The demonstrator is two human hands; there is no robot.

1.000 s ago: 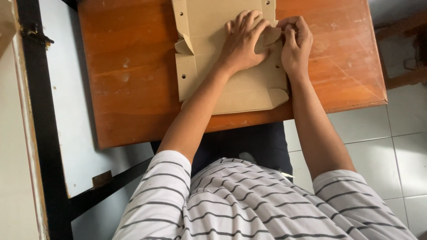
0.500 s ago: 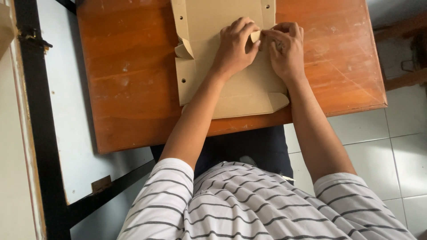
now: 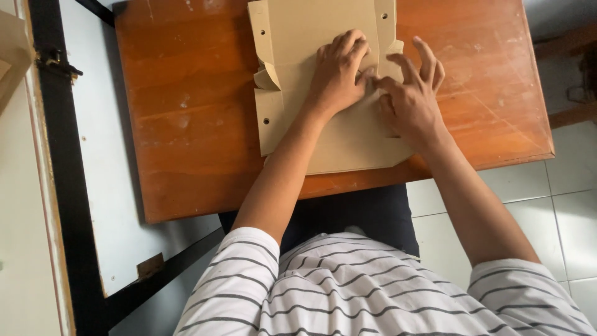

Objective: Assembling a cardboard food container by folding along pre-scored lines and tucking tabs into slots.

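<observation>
A flat, die-cut cardboard box blank [image 3: 323,124] lies on the wooden table [image 3: 186,112], toward the table's far middle, its near edge close to the table's near edge; small round holes dot its side strips, and a little folded tab [image 3: 266,78] stands up along its left side. The left hand [image 3: 339,71] rests on top of the blank near its centre, palm down, fingers held together and curled slightly, their tips pressing the cardboard; it grips nothing. The right hand [image 3: 410,102] lies just beside the left hand, at the blank's right edge; its fingers are spread and lifted a little, the thumb and forefinger reaching toward the left hand's fingertips, where they meet the cardboard at a fold; whether they pinch a flap there cannot be told. Both forearms cross the table's near edge; below it show a striped shirt [image 3: 373,292] and dark trousers [image 3: 348,211]. Right of the table lies a pale tiled floor [image 3: 559,199]; left of the table runs a black frame [image 3: 62,186] beside a pale panel [image 3: 99,155].
</observation>
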